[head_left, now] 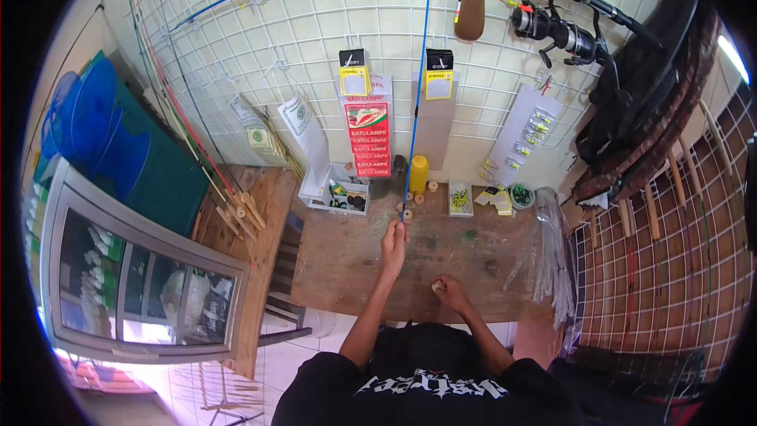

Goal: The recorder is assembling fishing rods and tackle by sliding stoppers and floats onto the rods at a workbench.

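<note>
My left hand (393, 248) is closed round the lower end of a thin blue fishing rod (416, 114), which stands nearly upright and runs out past the top of the view. Low over the front of the wooden workbench (355, 256), my right hand (453, 293) has its fingers pinched together. A small pale bit shows at their tips, too small to name. Beyond my left hand, several round cork rings (419, 199) lie on the bench beside a yellow cylindrical container (418, 174).
A white tray (347, 207) of small bottles, a box of yellow-green pieces (460, 199) and a round tub (521, 195) line the bench's back. Clear plastic sleeves (552, 248) hang over its right side. A glass cabinet (142, 276) stands left. A reel (564, 35) hangs above on another blue rod.
</note>
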`<state>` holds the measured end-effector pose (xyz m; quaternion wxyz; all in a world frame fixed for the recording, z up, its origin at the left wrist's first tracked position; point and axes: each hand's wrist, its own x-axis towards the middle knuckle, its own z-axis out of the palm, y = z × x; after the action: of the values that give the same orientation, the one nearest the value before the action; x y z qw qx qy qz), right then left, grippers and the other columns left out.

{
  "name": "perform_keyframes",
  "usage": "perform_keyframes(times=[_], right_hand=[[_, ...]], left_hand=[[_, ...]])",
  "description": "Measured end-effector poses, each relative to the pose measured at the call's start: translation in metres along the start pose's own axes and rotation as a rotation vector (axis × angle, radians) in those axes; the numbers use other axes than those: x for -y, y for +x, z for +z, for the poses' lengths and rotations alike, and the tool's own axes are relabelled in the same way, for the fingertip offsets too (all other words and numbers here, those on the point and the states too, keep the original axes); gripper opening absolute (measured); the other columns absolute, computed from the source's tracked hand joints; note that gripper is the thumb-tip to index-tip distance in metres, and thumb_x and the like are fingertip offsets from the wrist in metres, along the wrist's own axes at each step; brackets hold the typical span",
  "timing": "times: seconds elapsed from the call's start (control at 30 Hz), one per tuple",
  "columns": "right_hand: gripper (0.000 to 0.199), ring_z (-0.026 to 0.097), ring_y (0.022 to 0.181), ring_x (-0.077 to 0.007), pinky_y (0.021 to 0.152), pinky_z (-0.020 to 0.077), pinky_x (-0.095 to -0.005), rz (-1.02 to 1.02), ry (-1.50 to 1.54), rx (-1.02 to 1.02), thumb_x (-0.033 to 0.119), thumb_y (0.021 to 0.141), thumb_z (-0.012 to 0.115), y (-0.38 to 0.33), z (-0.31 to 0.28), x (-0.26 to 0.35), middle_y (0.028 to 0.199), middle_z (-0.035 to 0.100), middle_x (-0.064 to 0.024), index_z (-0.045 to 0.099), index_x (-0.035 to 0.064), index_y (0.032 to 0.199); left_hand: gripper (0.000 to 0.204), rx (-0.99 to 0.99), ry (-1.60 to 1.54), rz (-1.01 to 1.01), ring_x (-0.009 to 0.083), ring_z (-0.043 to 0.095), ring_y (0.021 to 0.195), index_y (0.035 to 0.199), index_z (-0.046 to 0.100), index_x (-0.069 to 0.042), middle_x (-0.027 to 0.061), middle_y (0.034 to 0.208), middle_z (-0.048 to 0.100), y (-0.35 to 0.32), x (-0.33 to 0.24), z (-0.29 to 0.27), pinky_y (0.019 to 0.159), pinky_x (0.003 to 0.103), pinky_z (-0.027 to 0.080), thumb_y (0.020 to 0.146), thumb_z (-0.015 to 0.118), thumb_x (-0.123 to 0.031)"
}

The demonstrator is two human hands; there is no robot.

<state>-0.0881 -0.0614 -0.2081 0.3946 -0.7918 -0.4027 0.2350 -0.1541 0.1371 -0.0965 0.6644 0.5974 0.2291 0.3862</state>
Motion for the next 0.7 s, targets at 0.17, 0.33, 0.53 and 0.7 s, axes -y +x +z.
perform_keyframes(times=[0.17, 0.33, 0.53, 0.7], right_hand=[[0.02, 0.061, 0.083, -0.0128, 0.073, 0.0494, -0.0276, -0.039, 0.32, 0.086, 0.004, 0.082, 0.062, -0.009, -0.015, 0.032, 0.091, 0.064, -0.0075, 0.061, 0.0045, 0.102], [0.023, 0.061, 0.083, -0.0101, 0.072, 0.0489, -0.0252, 0.067, 0.593, 0.055, 0.001, 0.082, 0.062, -0.009, -0.025, 0.058, 0.091, 0.064, -0.0059, 0.061, 0.0049, 0.105], [0.03, 0.061, 0.08, -0.0211, 0.071, 0.0474, -0.0313, 0.073, 0.202, -0.14, -0.001, 0.073, 0.063, 0.014, -0.001, 0.018, 0.088, 0.062, -0.0127, 0.062, 0.0063, 0.102], [0.033, 0.057, 0.088, -0.0364, 0.078, 0.0454, -0.0402, 0.004, 0.049, -0.184, -0.004, 0.068, 0.059, 0.016, 0.011, 0.003, 0.092, 0.058, -0.0191, 0.061, 0.0045, 0.099]], left_hand=[[0.029, -0.126, 0.165, 0.011, 0.0128, 0.048, 0.075, 0.113, 0.053, -0.002, 0.0027, 0.083, 0.051, -0.015, 0.007, -0.01, 0.072, 0.026, 0.041, 0.095, 0.052, -0.025], [0.042, -0.288, 0.38, 0.092, 0.021, 0.046, 0.095, 0.121, 0.048, -0.003, 0.0106, 0.103, 0.048, -0.044, -0.01, -0.006, 0.086, 0.034, 0.038, 0.086, 0.064, -0.022], [0.061, -0.28, 0.556, 0.007, 0.0254, 0.047, 0.104, 0.126, 0.045, -0.005, 0.0139, 0.114, 0.048, -0.065, 0.016, -0.021, 0.088, 0.038, 0.04, 0.076, 0.076, -0.021], [0.042, -0.197, 0.567, 0.018, 0.0293, 0.054, 0.098, 0.112, 0.057, -0.004, 0.0149, 0.103, 0.056, -0.051, 0.019, -0.027, 0.083, 0.037, 0.044, 0.076, 0.075, -0.016]])
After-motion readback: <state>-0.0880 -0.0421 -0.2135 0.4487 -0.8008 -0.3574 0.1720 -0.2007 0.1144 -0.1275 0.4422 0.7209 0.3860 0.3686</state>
